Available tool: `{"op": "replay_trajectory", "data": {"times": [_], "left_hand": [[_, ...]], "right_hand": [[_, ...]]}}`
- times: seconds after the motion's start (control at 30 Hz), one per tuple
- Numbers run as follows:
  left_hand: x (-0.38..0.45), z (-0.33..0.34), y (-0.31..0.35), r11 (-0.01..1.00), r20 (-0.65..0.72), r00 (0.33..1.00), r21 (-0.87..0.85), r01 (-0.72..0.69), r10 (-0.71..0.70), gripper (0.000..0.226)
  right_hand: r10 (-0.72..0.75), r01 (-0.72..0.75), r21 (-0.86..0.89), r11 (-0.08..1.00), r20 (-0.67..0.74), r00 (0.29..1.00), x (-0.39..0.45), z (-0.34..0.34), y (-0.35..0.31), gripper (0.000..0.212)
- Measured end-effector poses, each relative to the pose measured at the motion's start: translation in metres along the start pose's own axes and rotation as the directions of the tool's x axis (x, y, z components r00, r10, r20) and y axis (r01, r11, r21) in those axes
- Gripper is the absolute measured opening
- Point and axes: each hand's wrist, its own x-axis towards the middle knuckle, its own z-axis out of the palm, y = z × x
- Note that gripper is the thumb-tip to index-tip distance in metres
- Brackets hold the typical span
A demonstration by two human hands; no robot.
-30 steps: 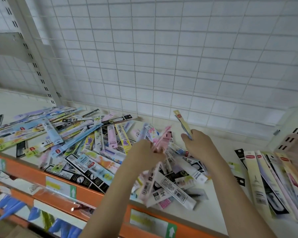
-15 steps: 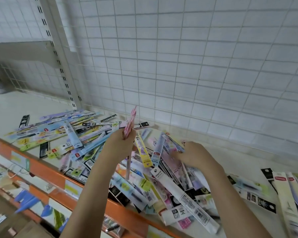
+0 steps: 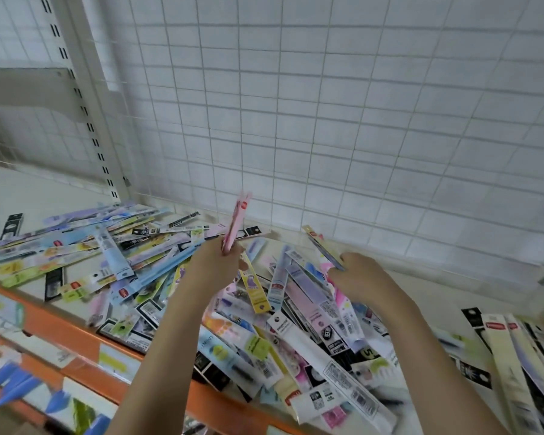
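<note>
Since 0.5 s ago my right hand [image 3: 357,277] has come up off the pile [image 3: 296,334] and now pinches 1 slim yellow-tipped packet [image 3: 323,247], whose free end slants up and to the left, away from my knuckles. My left hand [image 3: 215,262] still grips the pink packet [image 3: 236,222] by its lower end, so that the packet stands nearly upright above my fist, in front of the wire grid [image 3: 327,120]. Both hands hang just above the heap, well apart from each other. The heap covers the shelf [image 3: 421,293], and a neater row of packets [image 3: 500,356] lies to my right.
</note>
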Motion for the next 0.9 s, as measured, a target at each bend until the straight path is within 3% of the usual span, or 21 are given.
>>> {"op": "replay_trajectory", "data": {"times": [0.2, 0.33, 0.47, 0.53, 0.73, 0.9], "left_hand": [[0.013, 0.01, 0.003, 0.998, 0.06, 0.997, 0.022, -0.054, 0.053, 0.03], [0.025, 0.018, 0.001, 0.957, 0.035, 0.996, 0.276, -0.091, 0.085, 0.042], [0.03, 0.023, -0.002, 0.827, 0.036, 0.999, 0.56, -0.049, 0.035, 0.061], [0.03, 0.028, -0.007, 0.785, 0.052, 0.998, 0.617, -0.046, 0.017, 0.054], [0.034, 0.03, -0.009, 0.788, 0.076, 0.996, 0.615, -0.012, -0.043, 0.037], [0.033, 0.016, -0.007, 0.883, 0.106, 0.993, 0.47, -0.003, -0.053, 0.028]], "right_hand": [[0.003, -0.003, -0.001, 1.0, -0.033, 0.999, -0.01, -0.01, 0.005, 0.029], [0.022, -0.019, 0.051, 0.998, -0.053, 0.998, -0.014, -0.008, 0.013, 0.029], [0.011, -0.001, 0.127, 0.992, -0.08, 0.997, -0.021, -0.012, 0.015, 0.036], [0.013, 0.001, 0.151, 0.989, -0.094, 0.995, -0.022, -0.013, 0.015, 0.043], [0.039, -0.031, 0.081, 0.996, -0.095, 0.995, -0.013, -0.01, 0.014, 0.034], [0.028, -0.022, 0.051, 0.998, -0.12, 0.992, 0.005, -0.007, 0.011, 0.029]]}}
